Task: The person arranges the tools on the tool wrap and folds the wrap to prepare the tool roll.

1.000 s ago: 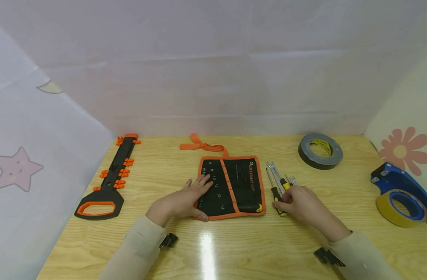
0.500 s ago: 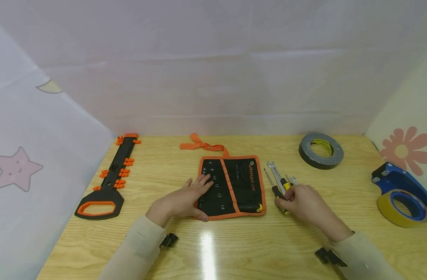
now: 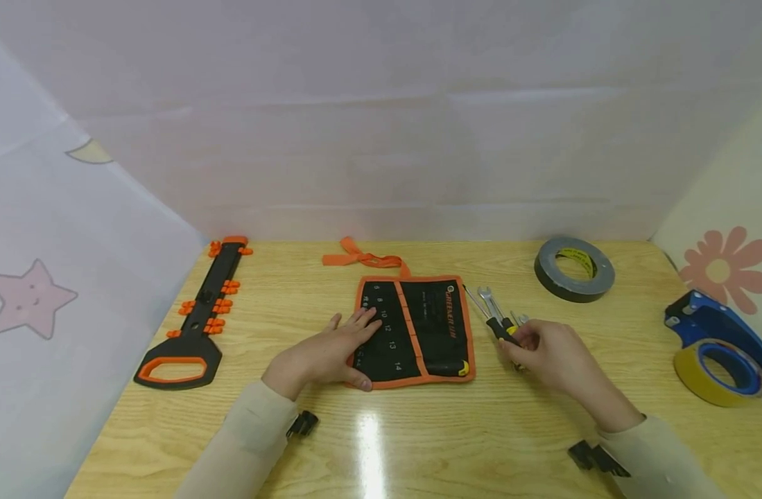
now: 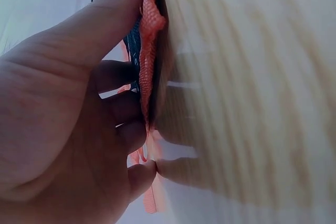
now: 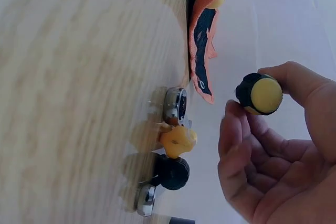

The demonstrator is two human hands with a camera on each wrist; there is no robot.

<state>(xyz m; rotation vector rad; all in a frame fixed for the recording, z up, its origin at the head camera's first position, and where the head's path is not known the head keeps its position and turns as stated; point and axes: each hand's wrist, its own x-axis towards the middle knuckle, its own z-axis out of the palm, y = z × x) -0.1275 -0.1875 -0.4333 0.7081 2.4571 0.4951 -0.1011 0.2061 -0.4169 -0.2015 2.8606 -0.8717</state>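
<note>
Since half a second ago, we see that the slim screwdriver with a black-and-yellow handle and a steel shaft has shifted leftward with the right hand, its tip now appearing at the orange border of the pouch. The right thumb and fingers pinch its handle; from the right wrist we see the handle end-on, raised off the pale wood-grain desk.

Below it on the desk lie the remaining tools: a silver open-ended wrench, a yellow handle end and a black ribbed handle end, with another chrome wrench end beside them.

Just left of these, the flat black fabric tool pouch with orange trim and white numbers lies mid-desk, its knotted orange ribbon reaching toward the far edge. The left hand rests on the pouch's left half, fingers outstretched, thumb at the pouch's near edge.

Farther out, we find a thick grey tape roll near the desk's far right corner, a blue tape dispenser with yellow tape by the right edge, and a black plastic rack with orange clips along the left edge.
</note>
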